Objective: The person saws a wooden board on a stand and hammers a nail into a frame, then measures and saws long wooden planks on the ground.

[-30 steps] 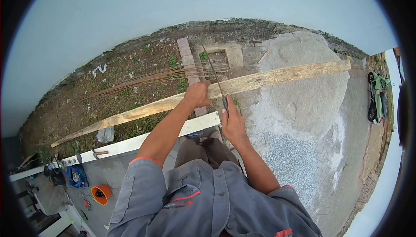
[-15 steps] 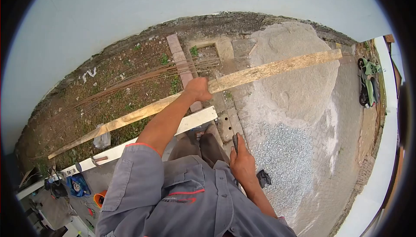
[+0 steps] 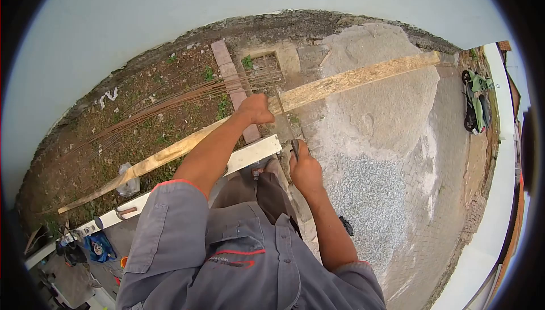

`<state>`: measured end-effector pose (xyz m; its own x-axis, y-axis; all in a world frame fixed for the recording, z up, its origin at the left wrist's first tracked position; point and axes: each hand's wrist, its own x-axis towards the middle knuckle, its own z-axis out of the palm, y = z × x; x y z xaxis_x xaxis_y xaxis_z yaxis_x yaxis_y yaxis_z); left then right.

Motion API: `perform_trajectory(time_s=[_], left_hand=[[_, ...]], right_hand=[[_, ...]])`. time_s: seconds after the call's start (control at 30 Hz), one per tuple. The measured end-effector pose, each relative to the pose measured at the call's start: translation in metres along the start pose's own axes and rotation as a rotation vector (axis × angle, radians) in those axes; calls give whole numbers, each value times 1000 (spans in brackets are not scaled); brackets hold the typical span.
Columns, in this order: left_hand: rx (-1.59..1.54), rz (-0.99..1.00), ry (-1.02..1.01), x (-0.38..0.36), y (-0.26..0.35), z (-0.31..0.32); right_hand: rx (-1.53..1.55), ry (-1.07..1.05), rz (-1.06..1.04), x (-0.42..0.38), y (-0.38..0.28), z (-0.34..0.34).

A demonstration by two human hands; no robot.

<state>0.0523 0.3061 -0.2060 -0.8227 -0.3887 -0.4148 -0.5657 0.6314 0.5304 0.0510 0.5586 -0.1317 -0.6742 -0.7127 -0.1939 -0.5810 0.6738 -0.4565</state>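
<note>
A long wooden board (image 3: 352, 80) stretches across the view, from the dirt on the left to over the sand pile on the right. My left hand (image 3: 256, 109) is closed around it near its middle. In my right hand (image 3: 306, 171), closer to my body, is the dark handle of a saw (image 3: 294, 147). The saw's thin blade runs forward and crosses the board just right of my left hand, seen almost edge-on. Below the board lies a white-painted beam (image 3: 255, 155), near my feet.
Rusty steel rods (image 3: 164, 104) lie on weedy soil, crossing a pinkish plank (image 3: 226, 66). Right of me are a sand pile (image 3: 369, 111) and grey gravel (image 3: 366, 196). A hammer (image 3: 126, 211) rests on the beam's left part. A green motorbike (image 3: 478, 100) is parked at far right.
My right hand has pushed the saw forward, its handle now nearer the board. My left hand keeps its grip on the board. The whole view has shifted slightly.
</note>
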Motion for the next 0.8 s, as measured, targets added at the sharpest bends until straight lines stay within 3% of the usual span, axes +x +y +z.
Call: perform_trajectory(time_s=[0.1,0.2,0.3,0.4,0.47,0.53,0.63,0.7,0.77,0.8], left_hand=[[5,20,-11,5,-1,-14],[6,41,-40,-7,0,-21],[-36,-4,-23,-6,-7,-11],[-81,10,-44,6,-10,-1],[-128,15,-54,15,-12,-8],[-109,27,-120,3,-19,5],[-114,36,-159,12,-23,5],[-156,-12,-130,1,-22,11],[-181,-22,-89,4,-12,11],[-226,-40,-153,-2,-13,16]], right_hand=[[-23,44,-7,31,-26,-7],[65,71,-5,-69,-4,-36],[60,50,1,-81,-7,-40],[0,-28,21,48,-10,8],[1,-15,-8,44,-16,-5],[26,-36,62,-19,-20,-25],[6,22,-9,-115,16,-44],[-21,-76,54,-65,2,-36],[-34,-36,-11,39,1,9],[-28,-41,-10,35,-4,11]])
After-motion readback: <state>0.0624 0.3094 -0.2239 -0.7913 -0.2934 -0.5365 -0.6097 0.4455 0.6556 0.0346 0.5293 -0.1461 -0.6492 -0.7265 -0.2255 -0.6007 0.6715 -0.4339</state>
